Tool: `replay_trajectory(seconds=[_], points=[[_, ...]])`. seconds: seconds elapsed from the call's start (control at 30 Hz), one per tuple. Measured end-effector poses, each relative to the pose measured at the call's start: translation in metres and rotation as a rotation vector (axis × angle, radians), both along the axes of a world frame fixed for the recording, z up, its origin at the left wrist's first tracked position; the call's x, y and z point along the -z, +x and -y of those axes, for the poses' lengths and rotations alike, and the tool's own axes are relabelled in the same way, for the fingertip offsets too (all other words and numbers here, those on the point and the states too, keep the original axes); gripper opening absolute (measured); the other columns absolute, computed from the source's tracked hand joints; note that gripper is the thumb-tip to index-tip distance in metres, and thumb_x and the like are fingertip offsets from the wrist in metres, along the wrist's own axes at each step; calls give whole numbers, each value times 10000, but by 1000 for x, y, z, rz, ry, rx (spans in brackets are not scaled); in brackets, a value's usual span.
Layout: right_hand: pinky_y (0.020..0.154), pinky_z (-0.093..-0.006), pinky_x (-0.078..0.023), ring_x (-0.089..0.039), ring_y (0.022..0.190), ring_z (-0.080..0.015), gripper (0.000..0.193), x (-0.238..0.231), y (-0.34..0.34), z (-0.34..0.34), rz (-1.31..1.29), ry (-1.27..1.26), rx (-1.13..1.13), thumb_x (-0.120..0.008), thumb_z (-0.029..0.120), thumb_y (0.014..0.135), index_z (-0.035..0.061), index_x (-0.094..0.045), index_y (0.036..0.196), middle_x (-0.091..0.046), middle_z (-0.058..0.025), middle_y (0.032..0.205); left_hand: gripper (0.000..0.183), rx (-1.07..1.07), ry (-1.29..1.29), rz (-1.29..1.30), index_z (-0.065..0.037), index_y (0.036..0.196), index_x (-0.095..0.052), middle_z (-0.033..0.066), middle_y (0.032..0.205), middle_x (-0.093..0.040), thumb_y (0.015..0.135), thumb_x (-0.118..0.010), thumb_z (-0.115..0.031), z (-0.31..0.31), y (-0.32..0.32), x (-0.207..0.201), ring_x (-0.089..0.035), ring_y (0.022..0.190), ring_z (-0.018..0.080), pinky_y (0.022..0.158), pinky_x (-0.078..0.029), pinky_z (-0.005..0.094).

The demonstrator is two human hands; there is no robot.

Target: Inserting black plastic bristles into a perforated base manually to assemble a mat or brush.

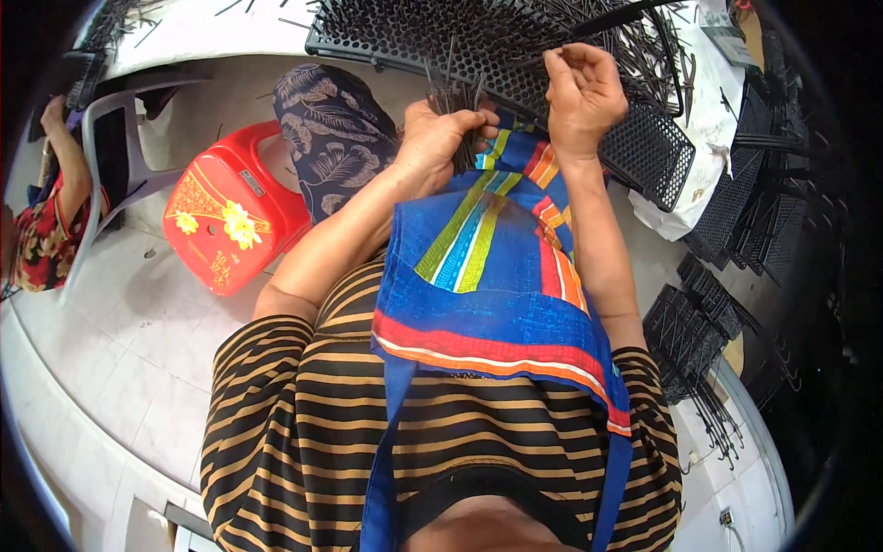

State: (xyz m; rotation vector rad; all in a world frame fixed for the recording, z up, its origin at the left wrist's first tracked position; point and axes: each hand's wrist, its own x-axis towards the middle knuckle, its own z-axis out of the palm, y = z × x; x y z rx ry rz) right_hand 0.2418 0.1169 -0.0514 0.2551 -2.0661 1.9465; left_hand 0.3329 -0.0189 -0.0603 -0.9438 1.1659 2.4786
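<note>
Fingers of the left hand (440,138) clamp a bundle of thin black metal pins (457,99) over the lap, while the right hand (581,92) pinches one at the black perforated plastic tray (441,37), best fed singly, upright.

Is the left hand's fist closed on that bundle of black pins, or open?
Closed: the left hand is wrapped around the bundle of black pins, their ends sticking out above it.

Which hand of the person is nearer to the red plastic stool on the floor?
The left hand. It holds a bundle of thin black pins up and to the right of the red plastic stool. The right hand is farther right, over the black perforated tray.
</note>
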Motion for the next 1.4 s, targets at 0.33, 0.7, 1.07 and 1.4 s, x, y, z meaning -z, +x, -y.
replay_trajectory(seconds=[0.33,0.7,1.07,1.4], points=[[631,-295,-535,-677,735,-223,159,-4,1,4,-412,865,-121,-703,39,758,81,-713,911,-680,-68,894,122,-9,23,-26,47,938,-628,157,833,-691,820,-599,29,-3,-3,4,-674,663,203,527,-542,283],[439,-187,-396,-527,494,-51,155,4,25,-13,419,-140,-251,-685,-33,783,-13,-624,923,-622,-25,668,106,-10,39,0,32,923,-637,143,828,-689,819,-621,23,-13,-3,-5,-676,666,208,529,-550,291],[512,-170,-431,-534,583,-4,106,-4,-1,-4,-177,336,41,-730,6,788,18,-686,883,-659,19,711,110,-1,14,-8,46,919,-626,156,831,-690,818,-583,45,-13,-1,-3,-672,658,206,533,-550,289],[596,-308,-527,-670,672,-225,116,7,13,-8,-416,707,-1,-722,49,715,61,-697,828,-679,-94,878,102,-22,78,-29,52,913,-627,148,819,-689,813,-608,45,-13,1,2,-670,646,196,539,-552,276]])
